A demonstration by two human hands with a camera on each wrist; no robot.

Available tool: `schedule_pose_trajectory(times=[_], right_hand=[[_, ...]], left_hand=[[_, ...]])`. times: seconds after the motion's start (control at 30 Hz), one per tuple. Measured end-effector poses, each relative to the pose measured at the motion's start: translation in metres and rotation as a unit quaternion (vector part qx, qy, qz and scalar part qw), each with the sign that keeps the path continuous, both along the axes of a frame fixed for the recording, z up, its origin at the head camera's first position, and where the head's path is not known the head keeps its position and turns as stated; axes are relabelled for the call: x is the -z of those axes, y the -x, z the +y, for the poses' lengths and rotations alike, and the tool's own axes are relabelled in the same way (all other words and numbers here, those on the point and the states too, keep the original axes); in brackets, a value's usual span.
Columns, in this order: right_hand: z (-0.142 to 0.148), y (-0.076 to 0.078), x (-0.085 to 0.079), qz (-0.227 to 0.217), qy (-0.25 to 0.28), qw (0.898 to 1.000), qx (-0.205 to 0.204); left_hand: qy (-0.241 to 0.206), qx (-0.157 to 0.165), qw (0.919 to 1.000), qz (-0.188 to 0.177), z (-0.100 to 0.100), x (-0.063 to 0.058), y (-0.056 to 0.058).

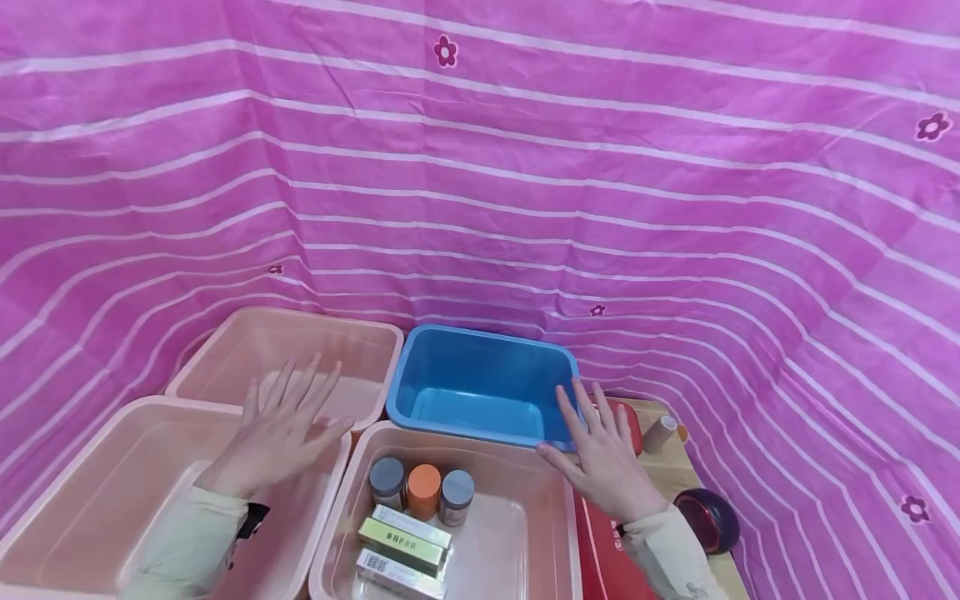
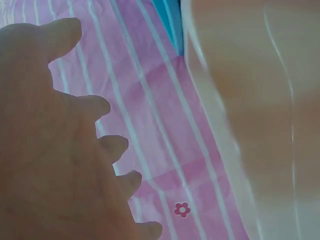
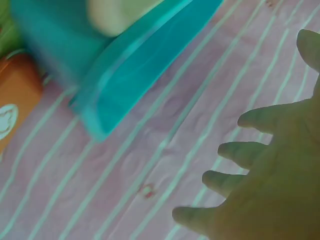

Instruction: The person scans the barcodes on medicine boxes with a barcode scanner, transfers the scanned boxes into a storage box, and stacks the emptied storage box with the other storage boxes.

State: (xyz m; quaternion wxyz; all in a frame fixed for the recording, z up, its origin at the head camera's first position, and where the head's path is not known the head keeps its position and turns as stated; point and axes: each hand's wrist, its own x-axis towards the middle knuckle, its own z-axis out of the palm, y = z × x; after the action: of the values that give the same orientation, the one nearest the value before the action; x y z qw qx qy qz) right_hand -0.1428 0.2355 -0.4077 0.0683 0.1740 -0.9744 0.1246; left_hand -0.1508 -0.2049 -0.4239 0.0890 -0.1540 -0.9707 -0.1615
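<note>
My left hand point(image 1: 273, 437) hovers with fingers spread over the pink bins on the left, holding nothing. In the left wrist view its fingertips point(image 2: 116, 145) stand out against the striped cloth. The right hand point(image 1: 606, 458), also spread and holding nothing, is above the right rim of the front pink bin point(image 1: 517, 533), near the corner of the blue bin point(image 1: 480, 408). Inside that front bin are two grey-lidded jars point(image 1: 456, 497), an orange-lidded jar point(image 1: 423, 492) and three slim boxes, a green-yellow one point(image 1: 401, 546) lying between two whitish ones.
Two more pink bins, one at the back left point(image 1: 247, 358) and one at the front left point(image 1: 97, 492), adjoin these. A red item point(image 1: 600, 542), a pale cylinder point(image 1: 660, 433) and a dark round object point(image 1: 708, 521) lie on the right. Pink striped cloth point(image 1: 480, 208) surrounds everything.
</note>
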Motion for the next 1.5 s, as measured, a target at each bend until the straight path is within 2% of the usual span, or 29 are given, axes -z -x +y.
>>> schedule_pose_trajectory(times=[0.17,0.3,0.43,0.53,0.73,0.93,1.1,1.23,1.33,1.5], right_hand=[[-0.032,0.005,-0.008,0.046,-0.002,0.993,-0.105],[-0.066,0.008,-0.008,0.042,-0.017,0.981,-0.186],[-0.102,0.011,0.007,0.029,-0.046,0.964,-0.259],[-0.126,0.015,0.021,0.014,-0.072,0.953,-0.293],[-0.165,0.025,0.043,-0.043,-0.108,0.947,-0.298],[-0.191,0.035,0.059,-0.032,-0.127,0.944,-0.301],[-0.206,0.039,0.072,-0.042,-0.133,0.945,-0.295],[-0.215,0.037,0.086,-0.016,-0.146,0.948,-0.283],[-0.222,0.034,0.095,-0.001,-0.167,0.950,-0.264],[-0.224,0.035,0.098,-0.018,-0.169,0.956,-0.241]], left_hand=[[-0.008,0.020,0.9991,-0.036,0.001,0.005,0.013],[-0.016,0.039,0.9961,-0.077,0.004,0.014,0.025],[-0.014,0.054,0.9947,-0.086,0.004,0.026,0.033],[-0.014,0.066,0.9940,-0.085,0.004,0.033,0.036],[-0.002,0.081,0.9941,-0.072,0.005,0.041,0.040],[0.013,0.090,0.9946,-0.051,0.006,0.048,0.041],[0.025,0.097,0.9943,-0.038,0.006,0.053,0.043],[0.022,0.105,0.9933,-0.044,0.008,0.056,0.044],[0.025,0.121,0.9915,-0.040,0.012,0.056,0.044],[0.025,0.162,0.9865,-0.005,0.017,0.057,0.048]])
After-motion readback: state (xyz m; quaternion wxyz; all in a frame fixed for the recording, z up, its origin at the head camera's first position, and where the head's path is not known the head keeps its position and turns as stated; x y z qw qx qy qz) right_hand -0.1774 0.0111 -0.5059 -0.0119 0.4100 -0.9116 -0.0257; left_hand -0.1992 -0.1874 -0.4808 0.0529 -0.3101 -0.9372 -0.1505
